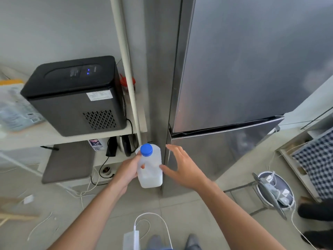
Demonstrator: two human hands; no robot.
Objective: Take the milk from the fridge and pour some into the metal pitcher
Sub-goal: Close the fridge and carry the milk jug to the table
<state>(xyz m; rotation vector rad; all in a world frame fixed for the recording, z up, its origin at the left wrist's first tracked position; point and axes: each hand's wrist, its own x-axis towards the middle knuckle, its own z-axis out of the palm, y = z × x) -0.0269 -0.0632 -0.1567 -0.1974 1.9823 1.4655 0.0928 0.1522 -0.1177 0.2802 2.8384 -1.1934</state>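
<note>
A translucent plastic milk jug [150,170] with a blue cap hangs upright in front of me, a little milk showing near its bottom. My left hand [128,170] grips its handle side. My right hand [180,168] is beside the jug with fingers spread, its thumb touching the jug's right side and its fingertips near the fridge's left edge. The stainless fridge [243,78] stands closed straight ahead and to the right. No metal pitcher is in view.
A white shelf unit [45,136] on the left carries a black appliance [77,94]; a red-lidded jar [127,85] stands behind it. Cables and a charger [131,239] lie on the tiled floor. A stool [273,190] with devices stands at the right.
</note>
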